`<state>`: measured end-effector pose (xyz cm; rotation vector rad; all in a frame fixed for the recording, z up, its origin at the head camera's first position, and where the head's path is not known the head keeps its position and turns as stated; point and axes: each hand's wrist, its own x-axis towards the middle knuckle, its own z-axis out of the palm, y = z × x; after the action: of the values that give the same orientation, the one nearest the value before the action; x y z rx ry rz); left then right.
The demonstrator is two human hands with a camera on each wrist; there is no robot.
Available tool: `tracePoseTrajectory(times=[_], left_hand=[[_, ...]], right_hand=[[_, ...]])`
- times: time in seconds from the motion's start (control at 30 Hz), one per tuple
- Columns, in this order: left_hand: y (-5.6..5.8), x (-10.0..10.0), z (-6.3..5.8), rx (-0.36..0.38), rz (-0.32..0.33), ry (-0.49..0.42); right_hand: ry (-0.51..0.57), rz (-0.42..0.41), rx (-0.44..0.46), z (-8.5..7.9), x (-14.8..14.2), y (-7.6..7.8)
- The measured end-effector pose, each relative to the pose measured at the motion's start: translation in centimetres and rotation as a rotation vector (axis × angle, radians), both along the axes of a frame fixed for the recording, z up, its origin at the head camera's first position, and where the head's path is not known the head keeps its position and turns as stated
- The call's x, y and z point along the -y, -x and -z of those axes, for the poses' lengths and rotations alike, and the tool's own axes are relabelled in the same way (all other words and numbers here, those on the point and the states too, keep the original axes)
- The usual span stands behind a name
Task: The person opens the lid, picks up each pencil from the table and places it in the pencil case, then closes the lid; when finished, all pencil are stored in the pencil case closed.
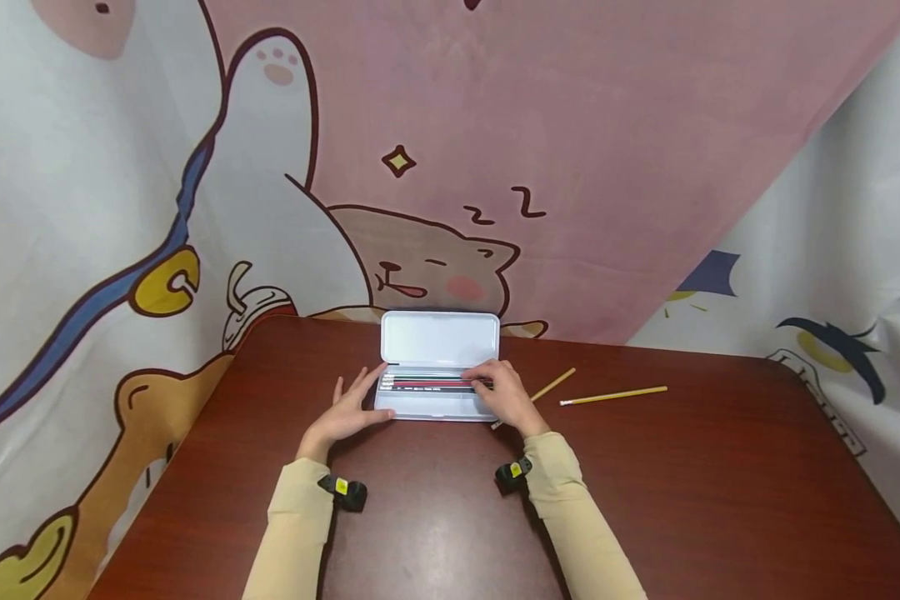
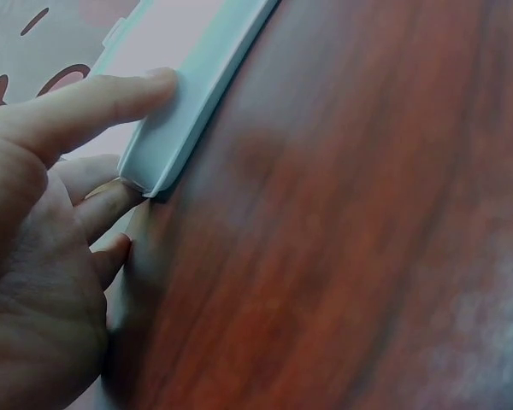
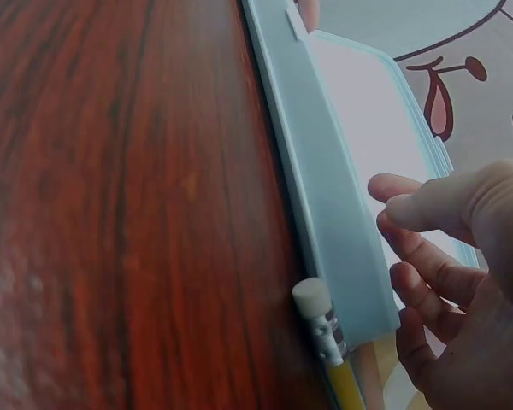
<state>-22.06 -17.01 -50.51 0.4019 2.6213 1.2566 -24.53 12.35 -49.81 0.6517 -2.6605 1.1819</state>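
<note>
A pale pencil case [image 1: 422, 405] lies on the table with its white lid [image 1: 440, 337] raised. Several dark, red and green pencils [image 1: 420, 385] lie lengthwise inside. My left hand [image 1: 347, 412] spans the case's left end, fingers spread; in the left wrist view its thumb [image 2: 158, 90] rests against the case's front side. Over the right part of the pencils is my right hand [image 1: 504, 396], thumb and fingertips bent close together. In the right wrist view no pencil shows at those fingertips [image 3: 402, 209], and I cannot tell whether they pinch one.
A yellow pencil [image 1: 553, 383] slants beside the case's right end, partly behind my right hand; its white eraser [image 3: 312, 297] shows in the right wrist view. Another yellow pencil [image 1: 615, 396] lies farther right. A cartoon-printed cloth [image 1: 607, 167] hangs behind the brown table [image 1: 720, 483].
</note>
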Motion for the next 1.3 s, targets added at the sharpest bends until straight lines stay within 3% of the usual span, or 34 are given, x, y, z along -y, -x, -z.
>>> tracePoseTrajectory(times=[0.5, 0.93, 1.3], left_hand=[[0.0, 0.0, 0.2, 0.002, 0.004, -0.002], [0.1, 0.0, 0.2, 0.009, 0.007, -0.009], [0.1, 0.2, 0.4, 0.013, 0.008, -0.013]], right_hand=[[0.101, 0.082, 0.102, -0.2, -3.8, -1.4], [0.157, 0.144, 0.079, 0.2, -9.1, -2.5], [0.091, 0.199, 0.095, 0.3, -14.0, -3.3]])
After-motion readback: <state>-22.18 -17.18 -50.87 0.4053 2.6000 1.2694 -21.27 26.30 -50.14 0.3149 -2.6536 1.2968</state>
